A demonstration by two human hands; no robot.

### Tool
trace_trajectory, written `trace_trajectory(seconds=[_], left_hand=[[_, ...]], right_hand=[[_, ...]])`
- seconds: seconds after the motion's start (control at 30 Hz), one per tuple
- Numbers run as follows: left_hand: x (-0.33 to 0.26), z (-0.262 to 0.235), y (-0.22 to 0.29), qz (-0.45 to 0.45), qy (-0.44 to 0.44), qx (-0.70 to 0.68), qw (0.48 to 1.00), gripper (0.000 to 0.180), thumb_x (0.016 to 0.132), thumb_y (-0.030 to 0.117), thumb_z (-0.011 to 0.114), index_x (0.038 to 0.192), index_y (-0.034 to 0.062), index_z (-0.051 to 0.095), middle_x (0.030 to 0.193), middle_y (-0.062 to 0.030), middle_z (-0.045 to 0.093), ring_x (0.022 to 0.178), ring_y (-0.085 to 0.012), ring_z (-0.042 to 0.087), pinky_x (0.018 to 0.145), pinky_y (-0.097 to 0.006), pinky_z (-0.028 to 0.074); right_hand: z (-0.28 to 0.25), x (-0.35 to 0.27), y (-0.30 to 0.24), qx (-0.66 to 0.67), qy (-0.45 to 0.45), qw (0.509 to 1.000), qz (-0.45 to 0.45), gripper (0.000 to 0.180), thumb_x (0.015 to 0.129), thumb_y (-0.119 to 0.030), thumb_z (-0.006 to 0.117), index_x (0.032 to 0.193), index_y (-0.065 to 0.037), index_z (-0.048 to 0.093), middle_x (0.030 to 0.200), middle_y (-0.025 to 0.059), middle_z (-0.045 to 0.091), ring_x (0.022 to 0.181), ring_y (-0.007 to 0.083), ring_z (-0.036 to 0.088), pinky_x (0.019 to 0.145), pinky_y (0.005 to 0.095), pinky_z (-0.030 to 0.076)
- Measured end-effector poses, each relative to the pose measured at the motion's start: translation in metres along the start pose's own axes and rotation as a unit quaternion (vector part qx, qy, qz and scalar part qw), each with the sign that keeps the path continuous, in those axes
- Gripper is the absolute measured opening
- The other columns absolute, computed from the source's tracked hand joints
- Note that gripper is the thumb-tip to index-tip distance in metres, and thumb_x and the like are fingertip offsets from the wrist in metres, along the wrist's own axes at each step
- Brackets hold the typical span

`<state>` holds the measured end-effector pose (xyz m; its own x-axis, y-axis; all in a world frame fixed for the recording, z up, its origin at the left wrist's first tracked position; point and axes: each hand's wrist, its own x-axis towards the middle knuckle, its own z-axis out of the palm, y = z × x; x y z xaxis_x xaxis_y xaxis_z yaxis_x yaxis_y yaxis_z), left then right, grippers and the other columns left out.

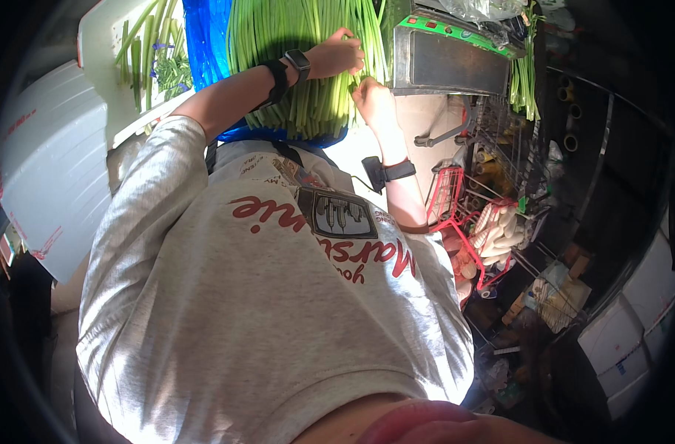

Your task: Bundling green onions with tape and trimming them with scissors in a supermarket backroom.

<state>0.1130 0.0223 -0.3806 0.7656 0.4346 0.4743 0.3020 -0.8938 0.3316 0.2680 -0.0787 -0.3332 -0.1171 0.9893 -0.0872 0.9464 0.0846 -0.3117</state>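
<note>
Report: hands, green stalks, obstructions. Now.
Left hand at green stalks, fingers curled. Right hand close by, at their right edge; grips unclear. Stalks massed beside blue plastic. No obstruction visible.

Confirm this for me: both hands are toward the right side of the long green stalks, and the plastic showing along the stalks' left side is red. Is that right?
Not quite: the plastic along the left side of the long green stalks is blue, not red, as the head view shows. Both the left hand and right hand are toward the stalks' right side.

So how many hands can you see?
2: the left hand over the green stems, and the right hand at their right edge, just below it in the picture.
</note>
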Motion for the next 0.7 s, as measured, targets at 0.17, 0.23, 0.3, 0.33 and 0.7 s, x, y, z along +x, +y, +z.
trace_trajectory(seconds=[0.17, 0.23, 0.3, 0.33, 0.7], left_hand=[[-0.001, 0.000, -0.002, -0.050, -0.026, -0.036, 0.998, 0.010, 0.073, 0.011, 0.060, 0.066, 0.0181, 0.058, 0.070, 0.0088, 0.051, 0.081, -0.0101, 0.050, 0.095, -0.035, 0.030], [-0.003, 0.000, -0.003, -0.055, -0.014, -0.044, 0.997, 0.012, 0.075, 0.011, 0.060, 0.066, 0.0182, 0.058, 0.069, 0.0091, 0.050, 0.082, -0.0109, 0.050, 0.096, -0.036, 0.029], [-0.003, -0.002, -0.005, -0.059, -0.036, -0.047, 0.997, 0.012, 0.076, 0.011, 0.060, 0.067, 0.0186, 0.059, 0.071, 0.0089, 0.051, 0.083, -0.0114, 0.050, 0.096, -0.037, 0.029], [-0.003, -0.006, -0.005, -0.066, -0.057, -0.047, 0.995, 0.013, 0.077, 0.010, 0.060, 0.068, 0.0191, 0.060, 0.073, 0.0088, 0.053, 0.084, -0.0120, 0.050, 0.096, -0.037, 0.028], [0.048, -0.106, 0.072, 0.133, -0.029, 0.286, 0.948, 0.008, 0.070, 0.009, 0.060, 0.064, 0.0090, 0.055, 0.064, 0.0002, 0.048, 0.078, -0.0158, 0.049, 0.099, -0.038, 0.037]], right_hand=[[-0.009, -0.011, -0.002, 0.079, 0.047, 0.994, -0.054, 0.014, 0.072, -0.005, 0.062, 0.076, -0.003, 0.049, 0.069, 0.0142, 0.056, 0.062, 0.0324, 0.057, 0.058, 0.0373, 0.048], [-0.012, -0.021, -0.005, 0.110, 0.072, 0.990, -0.044, 0.014, 0.073, -0.004, 0.063, 0.075, -0.004, 0.049, 0.067, 0.0125, 0.056, 0.060, 0.0285, 0.057, 0.057, 0.0358, 0.047], [-0.014, -0.029, -0.002, 0.141, 0.098, 0.985, -0.030, 0.014, 0.074, -0.004, 0.063, 0.074, -0.004, 0.049, 0.066, 0.0108, 0.055, 0.059, 0.0246, 0.057, 0.055, 0.0343, 0.047], [-0.015, -0.033, 0.004, 0.186, 0.107, 0.976, 0.021, 0.013, 0.075, -0.002, 0.061, 0.079, -0.005, 0.049, 0.066, 0.0079, 0.054, 0.058, 0.0188, 0.055, 0.054, 0.0313, 0.046], [-0.067, -0.011, -0.007, 0.567, 0.150, 0.806, 0.079, 0.017, 0.085, 0.004, 0.046, 0.098, -0.001, 0.056, 0.072, 0.0027, 0.056, 0.060, 0.0080, 0.051, 0.057, 0.0199, 0.042]])
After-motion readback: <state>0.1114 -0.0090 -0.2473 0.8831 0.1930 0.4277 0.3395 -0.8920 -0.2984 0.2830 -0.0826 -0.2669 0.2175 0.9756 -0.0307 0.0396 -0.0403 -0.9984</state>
